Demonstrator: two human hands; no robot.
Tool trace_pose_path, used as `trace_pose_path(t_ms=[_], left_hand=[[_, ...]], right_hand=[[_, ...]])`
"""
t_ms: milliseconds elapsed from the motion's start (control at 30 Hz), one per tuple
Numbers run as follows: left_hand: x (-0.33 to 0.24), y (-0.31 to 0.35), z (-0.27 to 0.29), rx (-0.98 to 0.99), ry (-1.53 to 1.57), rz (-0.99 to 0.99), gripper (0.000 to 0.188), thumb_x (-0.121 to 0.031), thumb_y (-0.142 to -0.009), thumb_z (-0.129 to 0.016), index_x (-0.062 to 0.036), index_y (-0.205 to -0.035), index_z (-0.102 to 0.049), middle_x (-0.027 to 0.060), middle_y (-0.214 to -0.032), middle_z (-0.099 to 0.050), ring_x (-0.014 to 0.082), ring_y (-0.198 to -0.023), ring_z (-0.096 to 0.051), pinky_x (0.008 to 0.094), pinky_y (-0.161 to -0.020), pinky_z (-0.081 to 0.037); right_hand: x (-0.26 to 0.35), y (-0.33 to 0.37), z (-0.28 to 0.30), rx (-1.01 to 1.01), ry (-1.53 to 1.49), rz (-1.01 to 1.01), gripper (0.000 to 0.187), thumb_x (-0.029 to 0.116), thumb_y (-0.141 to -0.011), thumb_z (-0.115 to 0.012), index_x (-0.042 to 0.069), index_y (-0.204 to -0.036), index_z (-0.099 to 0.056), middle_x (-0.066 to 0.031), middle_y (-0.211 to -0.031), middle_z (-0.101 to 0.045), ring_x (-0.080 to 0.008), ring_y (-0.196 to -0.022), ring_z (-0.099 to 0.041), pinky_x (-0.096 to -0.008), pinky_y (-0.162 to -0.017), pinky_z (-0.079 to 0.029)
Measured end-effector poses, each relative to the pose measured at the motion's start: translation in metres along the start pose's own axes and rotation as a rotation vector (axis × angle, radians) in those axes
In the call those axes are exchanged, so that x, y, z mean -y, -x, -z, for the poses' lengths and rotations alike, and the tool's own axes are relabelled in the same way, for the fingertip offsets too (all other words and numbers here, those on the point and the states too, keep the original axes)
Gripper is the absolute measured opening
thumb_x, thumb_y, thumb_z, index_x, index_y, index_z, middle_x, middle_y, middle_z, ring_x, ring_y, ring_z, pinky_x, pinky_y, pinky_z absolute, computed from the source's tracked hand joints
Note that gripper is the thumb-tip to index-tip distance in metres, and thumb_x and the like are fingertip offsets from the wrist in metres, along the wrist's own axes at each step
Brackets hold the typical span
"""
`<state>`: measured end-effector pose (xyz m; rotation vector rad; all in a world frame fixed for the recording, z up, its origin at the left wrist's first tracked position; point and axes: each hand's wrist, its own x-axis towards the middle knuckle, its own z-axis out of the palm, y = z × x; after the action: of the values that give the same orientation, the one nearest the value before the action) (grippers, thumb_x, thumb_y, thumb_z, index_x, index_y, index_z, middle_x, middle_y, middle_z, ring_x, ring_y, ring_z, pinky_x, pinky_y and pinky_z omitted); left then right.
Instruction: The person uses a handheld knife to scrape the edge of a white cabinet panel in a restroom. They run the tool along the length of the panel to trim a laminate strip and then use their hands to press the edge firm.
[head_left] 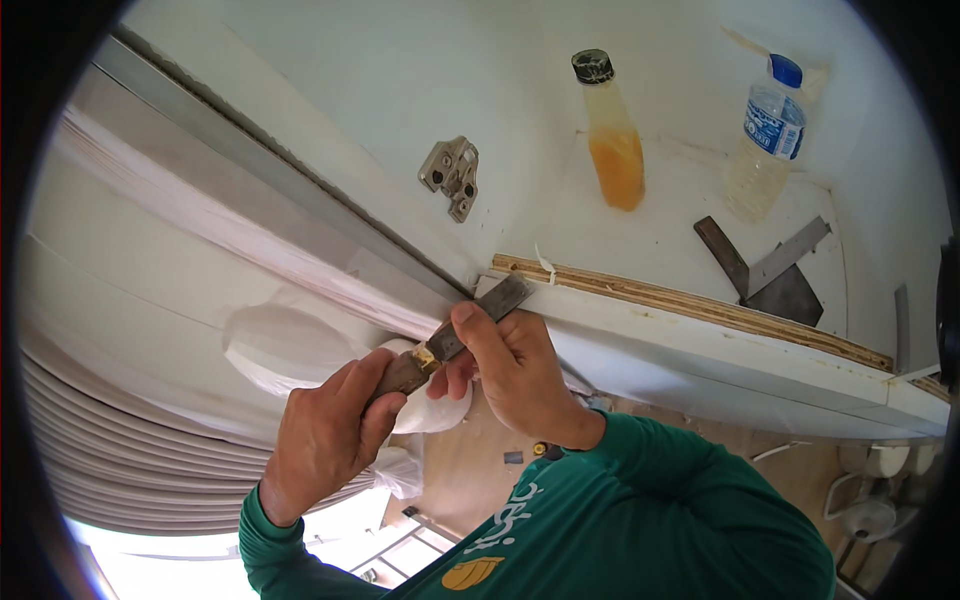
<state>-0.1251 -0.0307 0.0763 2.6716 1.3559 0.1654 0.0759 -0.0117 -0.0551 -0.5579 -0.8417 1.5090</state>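
Observation:
A chisel [502, 297] slants up to the right, its flat grey blade lying at the left end of a shelf's raw plywood edge [690, 307]. My left hand [322, 436] is wrapped round its brown handle. Higher up, my right hand [527, 378] grips the blade, with the thumb on top and the fingers beneath. A thin white strip [545, 264] curls up from the plywood edge just beyond the blade tip.
On the white shelf stand a bottle of orange liquid [618, 160] and a clear bottle with a blue cap [768, 140]. Dark flat scraper-like tools [785, 297] lie nearby. A metal hinge [452, 178] sits on the cabinet wall. Plastic-wrapped bundles [290, 345] and a pleated curtain [130, 450] are at left.

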Motion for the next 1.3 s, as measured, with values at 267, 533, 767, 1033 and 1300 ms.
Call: trace_pose_path(t_ms=[267, 533, 767, 1033, 1300], left_hand=[[0.003, 0.0, -0.006, 0.045, 0.082, 0.023, 0.04, -0.023, -0.11, -0.072, -0.0018, -0.141, -0.061, 0.0206, -0.105, -0.074, 0.0469, -0.081, -0.072, 0.0503, -0.066, -0.059], [-0.004, 0.004, -0.016, 0.043, 0.162, 0.038, 0.04, -0.023, -0.112, -0.069, 0.0012, -0.144, -0.061, 0.0263, -0.096, -0.074, 0.0508, -0.083, -0.074, 0.0467, -0.074, -0.06], [-0.005, -0.002, -0.011, 0.02, 0.135, 0.068, 0.043, -0.032, -0.11, -0.074, -0.0022, -0.14, -0.064, 0.0251, -0.102, -0.075, 0.05, -0.088, -0.075, 0.0481, -0.075, -0.06], [0.001, -0.009, -0.009, 0.036, 0.171, 0.062, 0.04, -0.033, -0.11, -0.074, -0.003, -0.136, -0.066, 0.0209, -0.099, -0.076, 0.0455, -0.082, -0.075, 0.0479, -0.069, -0.059], [-0.021, -0.021, -0.012, 0.044, 0.12, 0.004, 0.037, -0.03, -0.11, -0.073, -0.0031, -0.134, -0.066, 0.02, -0.097, -0.076, 0.0469, -0.08, -0.074, 0.049, -0.068, -0.06]], right_hand=[[-0.006, 0.002, 0.008, -0.029, 0.171, 0.025, 0.056, 0.035, -0.122, -0.054, -0.001, -0.085, -0.074, -0.0062, -0.076, -0.074, -0.0118, -0.063, -0.065, -0.029, -0.062, -0.05], [-0.006, 0.01, 0.01, -0.06, 0.137, 0.022, 0.049, 0.033, -0.122, -0.056, -0.002, -0.093, -0.076, -0.0083, -0.083, -0.077, -0.0137, -0.064, -0.069, -0.0293, -0.063, -0.053], [0.012, 0.008, -0.006, -0.096, -0.079, -0.039, 0.047, 0.033, -0.122, -0.054, -0.002, -0.097, -0.075, -0.0073, -0.078, -0.074, -0.0118, -0.064, -0.068, -0.029, -0.06, -0.053], [0.004, 0.002, -0.006, -0.079, -0.077, 0.023, 0.043, 0.025, -0.121, -0.051, -0.001, -0.092, -0.069, -0.0053, -0.071, -0.066, -0.0114, -0.062, -0.066, -0.029, -0.057, -0.05], [0.012, 0.02, 0.006, -0.151, -0.029, 0.05, 0.042, 0.029, -0.123, -0.048, 0.001, -0.099, -0.069, -0.0038, -0.072, -0.063, -0.0083, -0.063, -0.06, -0.0273, -0.057, -0.046]])
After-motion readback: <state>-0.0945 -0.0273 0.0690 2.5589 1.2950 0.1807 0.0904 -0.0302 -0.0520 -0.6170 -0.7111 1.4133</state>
